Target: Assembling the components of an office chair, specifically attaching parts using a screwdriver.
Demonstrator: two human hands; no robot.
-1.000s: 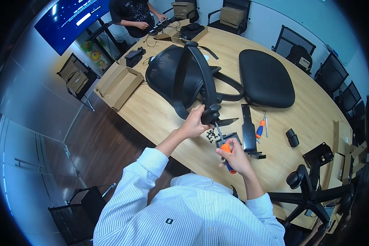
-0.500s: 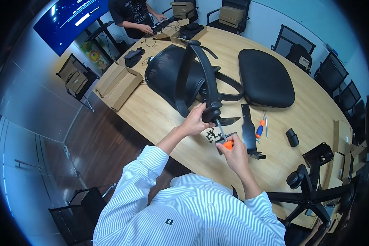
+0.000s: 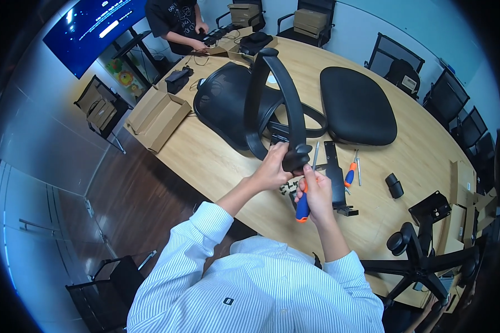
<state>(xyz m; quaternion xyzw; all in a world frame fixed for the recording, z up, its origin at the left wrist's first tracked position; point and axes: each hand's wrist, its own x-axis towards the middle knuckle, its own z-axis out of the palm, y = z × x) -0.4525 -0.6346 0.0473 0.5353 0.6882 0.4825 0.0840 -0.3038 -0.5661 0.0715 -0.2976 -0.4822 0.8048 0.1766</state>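
Note:
My left hand (image 3: pixel 272 168) is closed around the near end of a black looped chair armrest (image 3: pixel 295 105), which stands up beside the mesh backrest (image 3: pixel 219 102). In my right hand (image 3: pixel 320 198) is a screwdriver (image 3: pixel 303 210) with a blue and orange handle. Its shaft points away from me, past the right side of the armrest's end. My right thumb is close to that end; whether it touches, I cannot tell. Several small black screws (image 3: pixel 286 187) lie on the table below, partly hidden by my hands. A long black metal bracket (image 3: pixel 333 166) lies just right.
On the wooden table (image 3: pixel 239 172) are a black seat cushion (image 3: pixel 358 105), a second screwdriver (image 3: pixel 350 174), a black cylinder (image 3: pixel 394 186) and an open cardboard box (image 3: pixel 158 119). A chair base with casters (image 3: pixel 419 265) occupies the near right. Another person (image 3: pixel 178 25) handles things at the far end.
The screwdriver has come away from the armrest's end; its handle now hangs lower in my right hand and its shaft stands to the right. The armrest has shifted slightly right.

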